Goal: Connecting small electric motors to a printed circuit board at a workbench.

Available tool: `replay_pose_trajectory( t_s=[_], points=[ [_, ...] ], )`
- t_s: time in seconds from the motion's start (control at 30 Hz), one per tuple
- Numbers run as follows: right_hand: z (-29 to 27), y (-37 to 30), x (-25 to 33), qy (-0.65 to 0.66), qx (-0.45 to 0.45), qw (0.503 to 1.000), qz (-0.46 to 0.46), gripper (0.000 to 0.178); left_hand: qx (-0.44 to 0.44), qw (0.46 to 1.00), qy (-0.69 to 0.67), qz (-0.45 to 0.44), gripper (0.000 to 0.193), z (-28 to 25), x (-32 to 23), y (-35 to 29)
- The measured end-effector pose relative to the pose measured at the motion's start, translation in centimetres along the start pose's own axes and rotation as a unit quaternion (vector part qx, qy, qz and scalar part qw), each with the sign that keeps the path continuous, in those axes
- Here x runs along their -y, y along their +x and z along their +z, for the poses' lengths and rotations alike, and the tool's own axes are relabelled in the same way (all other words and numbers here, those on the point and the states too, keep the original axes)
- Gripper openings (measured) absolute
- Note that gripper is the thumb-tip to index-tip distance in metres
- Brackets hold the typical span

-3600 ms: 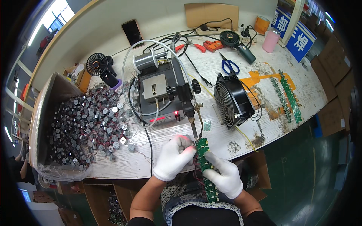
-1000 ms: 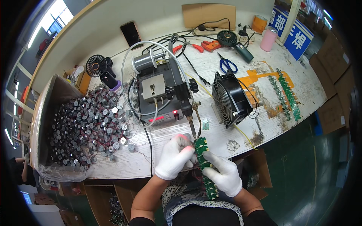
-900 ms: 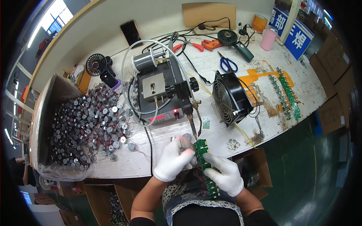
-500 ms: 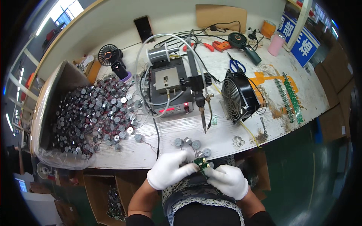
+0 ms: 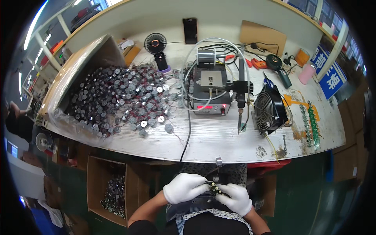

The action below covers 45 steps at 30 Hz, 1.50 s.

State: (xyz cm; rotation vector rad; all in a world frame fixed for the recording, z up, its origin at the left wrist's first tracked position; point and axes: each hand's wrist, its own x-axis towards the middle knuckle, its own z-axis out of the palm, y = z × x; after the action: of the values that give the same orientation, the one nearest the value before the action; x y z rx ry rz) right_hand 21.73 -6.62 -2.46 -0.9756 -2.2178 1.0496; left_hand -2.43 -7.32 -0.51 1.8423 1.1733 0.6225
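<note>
Circuit board, head view, held up over the lap. It lies below the counter, outside its near edge and roughly opposite the middle of that edge. The gloved left hand and right hand are each narrowed on it from their own side, thumb against fingers; the exact contact is covered by the glove tips. Good handling, as a judgement, means a light grip on the board's margins, slow turning, and slack in the thin leads so that no joint takes a pull. The small motor at the near edge merits care: whether it rests on the edge or hangs before it cannot be told. Working well apart from the soldering iron, which points down over the counter, seems sound. In appearance the board is dark green, strongly foreshortened, with pale yellowish blocks on the visible part; the remainder is hidden.
</note>
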Motion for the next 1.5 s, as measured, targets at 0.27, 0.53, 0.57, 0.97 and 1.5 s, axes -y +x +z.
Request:
replay_pose_trajectory(
  t_s=[0.27, 0.53, 0.57, 0.97, 1.5],
  points=[
    [3.9, 0.0, -1.7, 0.027, -0.040, 0.995, 0.083, 0.022, -0.256, 0.959, 0.107, -0.052, 0.022, 7.4, 3.7, -2.4],
    [2.3, 0.6, -1.6, -0.012, 0.112, 0.987, 0.118, 0.027, 0.018, 0.922, -0.314, -0.226, 0.051, 8.3, 7.2, -3.8],
    [2.3, 0.7, -1.3, -0.012, 0.106, 0.988, 0.109, 0.027, 0.046, 0.905, -0.366, -0.214, 0.051, 8.1, 7.1, -4.0],
    [4.5, 0.3, -2.8, -0.013, 0.067, 0.984, 0.163, 0.029, -0.183, 0.980, 0.024, -0.075, 0.041, 10.8, 7.9, -2.2],
    [4.9, -1.4, -3.1, -0.001, -0.002, 0.983, 0.183, 0.033, -0.204, 0.968, -0.142, -0.047, 0.030, 12.6, 8.5, -1.2]
  ],
)
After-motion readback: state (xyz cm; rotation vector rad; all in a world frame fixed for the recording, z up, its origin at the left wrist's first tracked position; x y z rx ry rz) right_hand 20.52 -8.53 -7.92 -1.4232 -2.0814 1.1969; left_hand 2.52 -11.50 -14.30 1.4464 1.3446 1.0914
